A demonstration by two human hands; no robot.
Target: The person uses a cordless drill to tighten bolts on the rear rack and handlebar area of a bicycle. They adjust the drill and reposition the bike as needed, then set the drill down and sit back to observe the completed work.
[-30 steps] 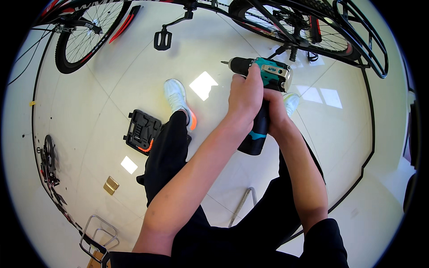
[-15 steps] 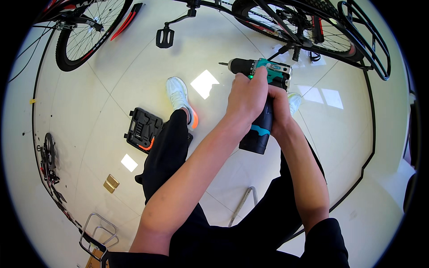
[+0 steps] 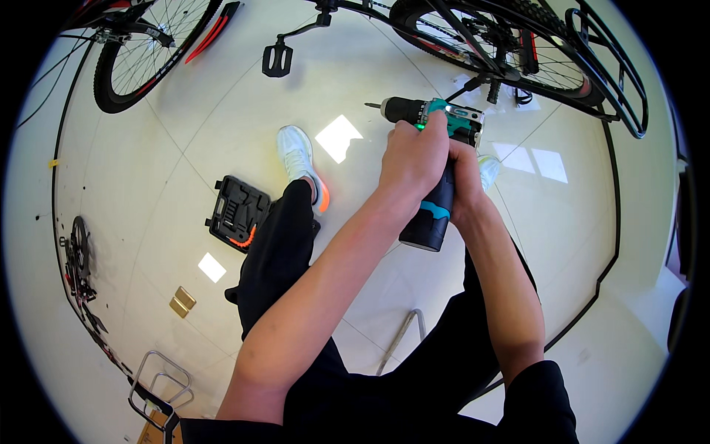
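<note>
A black and teal cordless drill (image 3: 439, 198) is held up between my two hands, its bit pointing left. My left hand (image 3: 416, 155) is closed against the front and side of the drill body, its thumb resting up on the teal housing near a small green light. Around the grip from the right, my right hand (image 3: 466, 177) is wrapped, with its fingers partly hidden behind the drill and the left hand. A thin driver bit (image 3: 373, 105) sticks out of the black chuck (image 3: 400, 109), touching nothing.
A bicycle stands along the far side, with its front wheel (image 3: 140, 63), pedal (image 3: 276, 61) and rear rack (image 3: 610, 70). On the floor by my left leg lies an open black tool case (image 3: 238, 210). Nearby are a small gold case (image 3: 183, 302) and a metal-framed stool (image 3: 163, 377).
The drill and both hands have shifted very slightly to the right in the picture. The grip looks the same.
</note>
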